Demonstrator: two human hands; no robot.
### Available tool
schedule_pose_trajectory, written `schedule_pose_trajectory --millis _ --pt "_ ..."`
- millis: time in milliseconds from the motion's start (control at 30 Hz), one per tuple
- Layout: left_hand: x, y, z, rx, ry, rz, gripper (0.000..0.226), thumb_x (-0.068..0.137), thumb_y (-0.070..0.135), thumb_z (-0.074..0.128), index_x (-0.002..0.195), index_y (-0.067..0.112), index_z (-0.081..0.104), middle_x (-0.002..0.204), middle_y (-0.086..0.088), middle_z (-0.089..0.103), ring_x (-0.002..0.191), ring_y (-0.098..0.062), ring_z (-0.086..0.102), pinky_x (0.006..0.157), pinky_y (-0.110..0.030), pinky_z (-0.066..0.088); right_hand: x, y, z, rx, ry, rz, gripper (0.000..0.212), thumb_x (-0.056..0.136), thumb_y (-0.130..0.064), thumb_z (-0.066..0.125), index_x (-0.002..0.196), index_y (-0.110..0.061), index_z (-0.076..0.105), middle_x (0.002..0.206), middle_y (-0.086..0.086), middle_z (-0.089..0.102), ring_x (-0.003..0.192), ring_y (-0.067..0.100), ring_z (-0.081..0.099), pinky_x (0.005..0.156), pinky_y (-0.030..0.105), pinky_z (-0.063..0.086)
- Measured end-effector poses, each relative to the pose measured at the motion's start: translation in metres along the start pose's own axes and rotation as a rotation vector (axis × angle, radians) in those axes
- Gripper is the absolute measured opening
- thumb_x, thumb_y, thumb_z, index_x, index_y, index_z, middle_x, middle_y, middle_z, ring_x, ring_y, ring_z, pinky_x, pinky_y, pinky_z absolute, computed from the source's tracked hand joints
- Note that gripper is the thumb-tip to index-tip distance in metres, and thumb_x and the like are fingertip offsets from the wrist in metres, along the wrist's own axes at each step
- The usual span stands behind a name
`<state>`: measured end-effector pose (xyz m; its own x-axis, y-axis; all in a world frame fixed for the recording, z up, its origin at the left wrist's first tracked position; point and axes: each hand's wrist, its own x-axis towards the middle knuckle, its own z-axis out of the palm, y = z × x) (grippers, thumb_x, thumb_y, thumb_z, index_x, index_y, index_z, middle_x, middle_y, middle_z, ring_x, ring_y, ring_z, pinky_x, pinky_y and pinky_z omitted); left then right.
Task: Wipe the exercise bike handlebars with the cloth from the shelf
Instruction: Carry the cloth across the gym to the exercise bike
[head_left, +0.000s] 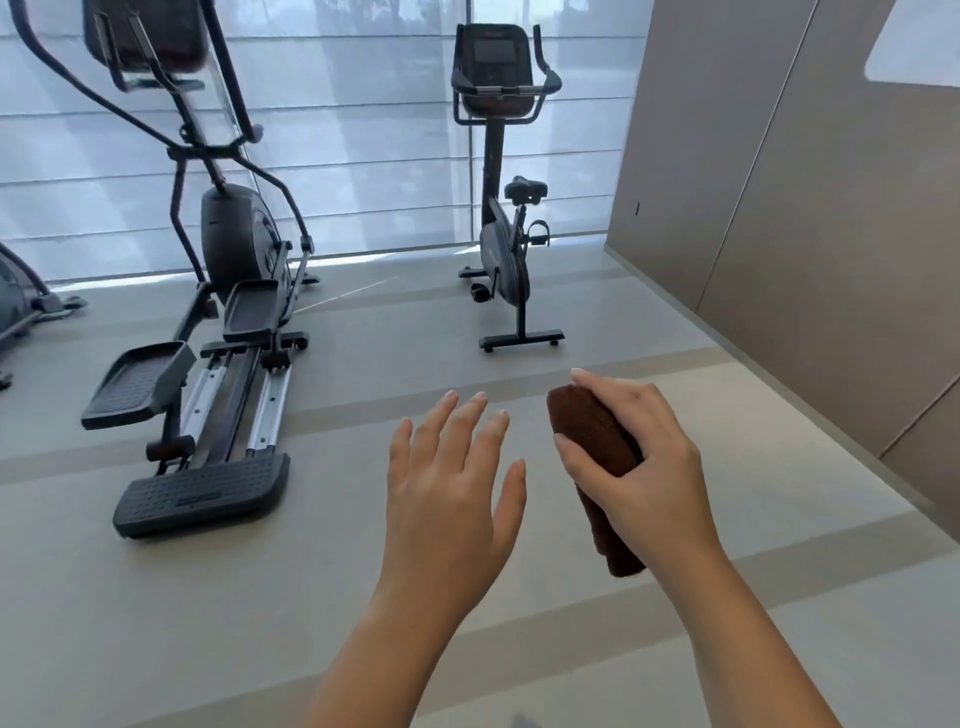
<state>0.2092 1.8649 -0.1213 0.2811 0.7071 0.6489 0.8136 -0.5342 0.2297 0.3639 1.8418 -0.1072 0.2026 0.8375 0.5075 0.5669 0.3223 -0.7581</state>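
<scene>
My right hand holds the rolled brown cloth in its curled fingers, ready for wiping, my left hand is spread and holds nothing, and the exercise bike stands far ahead, its handlebars untouched.

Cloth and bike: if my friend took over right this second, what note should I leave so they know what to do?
Right hand grips the rolled brown cloth, held out in front.
Left hand is open beside it and holds nothing.
The exercise bike stands ahead by the window blinds, to the right of the elliptical trainer. Its handlebars are far from both hands.
Done: the cloth is in hand.
Left: walk to the bike, probably unroll the cloth, then wipe the handlebars.
</scene>
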Motion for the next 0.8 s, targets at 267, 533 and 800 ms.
schedule_pose_trajectory --millis 267,533,800 --pt "0.107 -0.101 0.092 -0.044 -0.005 -0.056 0.04 0.086 0.032 0.042 0.112 0.008 0.063 0.12 -0.011 0.062 0.119 -0.032 0.052 0.099 -0.053 0.034 0.131 0.062 0.083 0.007 -0.029 0.018 0.048 0.077 -0.019 0.071 0.118 -0.036 0.056 0.111 -0.013 0.054 0.101 -0.007 0.051 0.078 0.002 0.039" --pt "0.259 -0.257 0.165 -0.071 0.031 -0.059 0.04 0.087 0.03 0.043 0.112 0.006 0.062 0.119 -0.013 0.062 0.118 -0.033 0.052 0.099 -0.054 0.034 0.311 0.103 0.209 -0.023 -0.058 0.031 0.044 0.077 -0.019 0.071 0.117 -0.032 0.058 0.112 -0.01 0.055 0.1 -0.005 0.052 0.078 0.003 0.04" --pt "0.379 -0.358 0.233 -0.102 -0.006 -0.072 0.041 0.087 0.032 0.041 0.113 0.007 0.062 0.12 -0.011 0.061 0.119 -0.032 0.051 0.101 -0.051 0.03 0.461 0.142 0.301 0.004 -0.033 0.029 0.045 0.077 -0.018 0.072 0.117 -0.033 0.058 0.11 -0.011 0.055 0.099 -0.005 0.052 0.075 0.002 0.04"
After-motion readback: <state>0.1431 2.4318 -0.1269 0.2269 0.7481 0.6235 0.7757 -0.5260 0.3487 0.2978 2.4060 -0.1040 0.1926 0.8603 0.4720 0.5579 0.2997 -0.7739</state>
